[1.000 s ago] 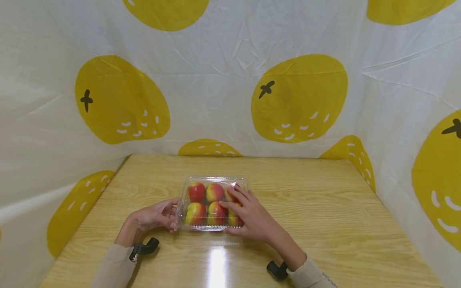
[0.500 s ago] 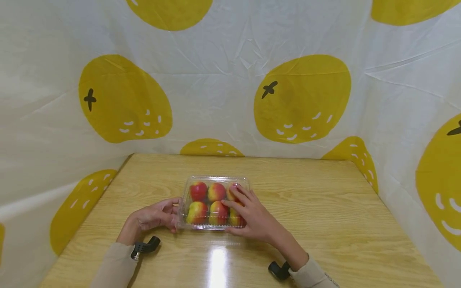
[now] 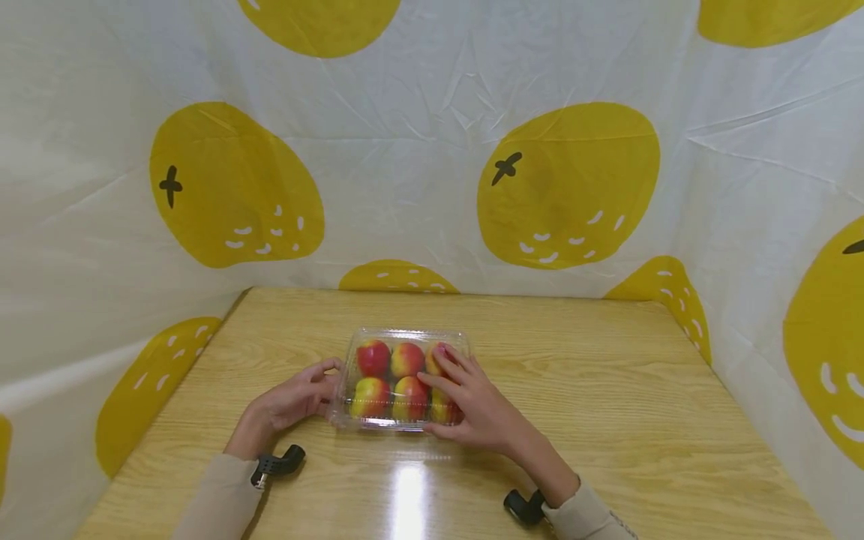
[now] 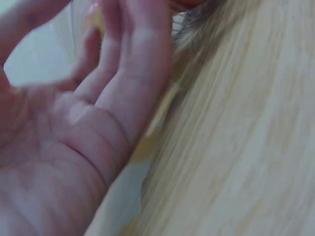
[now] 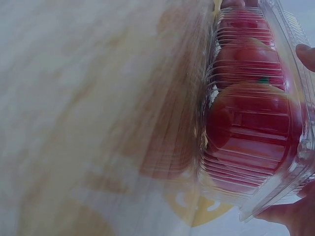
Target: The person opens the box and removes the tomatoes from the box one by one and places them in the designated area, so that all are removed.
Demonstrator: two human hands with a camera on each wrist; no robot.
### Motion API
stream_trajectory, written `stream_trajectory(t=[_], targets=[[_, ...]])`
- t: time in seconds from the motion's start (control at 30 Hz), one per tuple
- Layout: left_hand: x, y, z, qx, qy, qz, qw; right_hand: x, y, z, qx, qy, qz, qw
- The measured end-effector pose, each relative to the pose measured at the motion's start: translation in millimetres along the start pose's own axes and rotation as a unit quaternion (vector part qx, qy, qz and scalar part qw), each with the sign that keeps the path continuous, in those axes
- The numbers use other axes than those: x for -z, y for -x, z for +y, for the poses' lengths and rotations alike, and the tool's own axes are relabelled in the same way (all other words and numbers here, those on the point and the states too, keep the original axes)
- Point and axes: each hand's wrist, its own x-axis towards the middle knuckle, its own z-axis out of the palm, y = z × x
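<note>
Left hand (image 3: 297, 397) looks to have just loosened its grip beside the clear rectangular plastic box (image 3: 405, 335) of round red-and-yellow fruits (image 3: 409, 397); right hand (image 3: 478, 409) rests straight fingers on top, so probably just steadying it. Box sits on the pale wood-grain counter (image 3: 574, 390), short of the far edge.

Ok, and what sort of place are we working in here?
Likely a makeshift recording booth: fruit-print cloth hangs round three sides of a wooden table, and the person wears black wrist devices.

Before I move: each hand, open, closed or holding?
Left hand: open, fingers at the left edge of the clear container.
Right hand: open, fingers spread on top of it.
</note>
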Motion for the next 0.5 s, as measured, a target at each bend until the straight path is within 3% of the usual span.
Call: stream_trajectory(t=[0.2,0.5], targets=[[1.3,-4.2,-1.0,-0.026,-0.010,0.063,0.9976,-0.1,0.1,-0.5,0.014,0.006,0.019,0.9997],[-3.6,-7.7,0.1,-0.047,0.000,0.084,0.9954,-0.3,1.2,-0.8,0.005,0.007,0.010,0.9999]])
